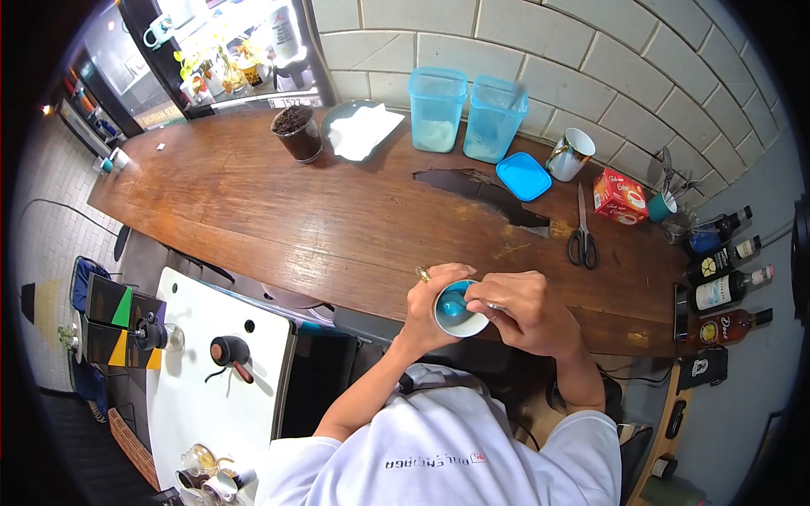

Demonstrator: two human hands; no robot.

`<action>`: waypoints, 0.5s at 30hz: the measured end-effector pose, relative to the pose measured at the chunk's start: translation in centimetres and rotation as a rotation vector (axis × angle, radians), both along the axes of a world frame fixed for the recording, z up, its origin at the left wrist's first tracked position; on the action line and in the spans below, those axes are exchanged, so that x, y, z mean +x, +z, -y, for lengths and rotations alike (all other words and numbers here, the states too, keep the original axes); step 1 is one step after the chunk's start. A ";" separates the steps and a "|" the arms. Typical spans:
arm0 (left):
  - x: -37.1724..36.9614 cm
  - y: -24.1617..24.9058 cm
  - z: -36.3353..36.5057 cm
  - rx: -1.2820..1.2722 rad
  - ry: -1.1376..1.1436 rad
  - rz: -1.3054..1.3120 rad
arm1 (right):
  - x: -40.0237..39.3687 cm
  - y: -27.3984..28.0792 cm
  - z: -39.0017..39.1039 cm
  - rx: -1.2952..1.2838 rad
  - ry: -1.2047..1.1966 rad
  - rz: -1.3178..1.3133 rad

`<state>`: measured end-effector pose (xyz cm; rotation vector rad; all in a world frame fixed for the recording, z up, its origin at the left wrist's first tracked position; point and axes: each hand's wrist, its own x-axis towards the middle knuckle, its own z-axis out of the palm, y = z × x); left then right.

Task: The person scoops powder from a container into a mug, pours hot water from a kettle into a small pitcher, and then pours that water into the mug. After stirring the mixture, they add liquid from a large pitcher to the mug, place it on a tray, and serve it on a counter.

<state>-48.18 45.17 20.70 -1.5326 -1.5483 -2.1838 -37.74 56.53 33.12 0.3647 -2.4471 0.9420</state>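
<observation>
My left hand (429, 310) is wrapped round a white cup (472, 327) with a blue inside, tilted so that its opening faces me. My right hand (527, 312) is closed over the cup's right rim, its fingers pinched on a thin spoon handle (492, 304) that reaches into the cup. Inside, a rounded blue shape shows; whether it is the spoon's bowl or liquid, I cannot tell. Both hands are just off the front edge of the wooden counter (337, 244).
Along the wall stand a dark-filled glass (297, 135), a plate with tissue (359, 131), two blue containers (436, 114) (494, 122), a blue lid (523, 176) and a mug (571, 154). Scissors (582, 240), a red box (620, 196) and bottles (721, 291) are at right.
</observation>
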 end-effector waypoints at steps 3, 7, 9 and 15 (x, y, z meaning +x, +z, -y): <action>0.0 0.1 0.1 -0.003 -0.006 0.008 | 0.0 -0.1 0.0 0.017 0.017 0.024; 0.0 0.1 0.1 -0.014 -0.010 0.009 | 0.1 -0.1 -0.3 0.053 0.039 0.014; 0.0 0.3 0.2 -0.016 -0.009 0.006 | 0.0 -0.1 -0.2 0.036 0.011 -0.040; 0.0 0.3 0.1 -0.014 -0.005 0.000 | 0.1 0.2 -0.3 0.081 0.033 -0.007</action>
